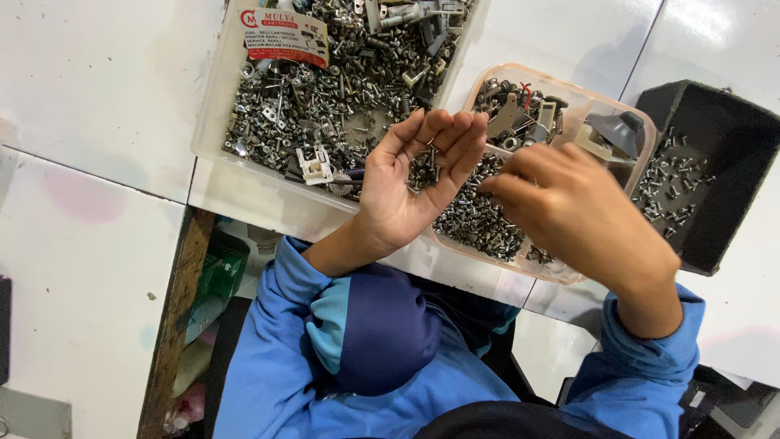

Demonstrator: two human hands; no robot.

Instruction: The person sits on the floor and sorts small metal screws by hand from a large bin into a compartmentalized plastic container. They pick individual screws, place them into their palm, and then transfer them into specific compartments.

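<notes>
small dark screws (422, 169) | loose heap (a few) | in cupped palm

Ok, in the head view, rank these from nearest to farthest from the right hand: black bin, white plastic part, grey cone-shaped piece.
1. Grey cone-shaped piece, just above the right hand, in the pink-rimmed tub.
2. Black bin, at the right.
3. White plastic part, far left, in the big tray.

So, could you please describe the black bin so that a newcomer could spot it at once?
Start from the white table and look past the right hand to the far right edge. The black bin there is dark and opaque, sparsely scattered with screws, unlike the two clear plastic tubs beside it.
</notes>
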